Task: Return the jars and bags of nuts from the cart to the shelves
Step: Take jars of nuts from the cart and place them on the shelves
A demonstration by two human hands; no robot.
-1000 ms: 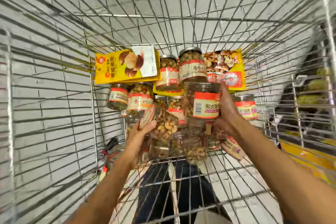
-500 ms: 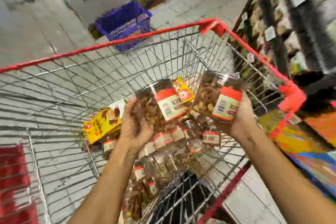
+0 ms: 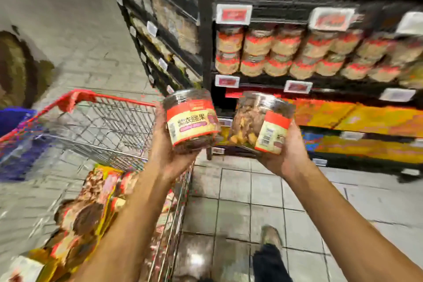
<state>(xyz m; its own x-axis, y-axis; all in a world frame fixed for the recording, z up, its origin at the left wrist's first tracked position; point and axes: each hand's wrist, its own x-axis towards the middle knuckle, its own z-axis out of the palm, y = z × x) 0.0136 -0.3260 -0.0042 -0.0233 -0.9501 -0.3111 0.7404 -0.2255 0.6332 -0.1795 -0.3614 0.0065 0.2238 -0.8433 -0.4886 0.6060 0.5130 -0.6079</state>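
Left fingers (image 3: pixel 159 129) grip dark-nut jar (image 3: pixel 192 122) | right fingers (image 3: pixel 297 136) pale-nut jar (image 3: pixel 258 119) | cart (image 3: pixel 109 98): bags (image 3: pixel 91 204)

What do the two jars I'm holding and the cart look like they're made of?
Left jar: probably clear glossy plastic; dark nuts show through its wall. Right jar: the same, nuts visible through its side. Cart: shiny grey metal wire grid, with a red rim, likely plastic.
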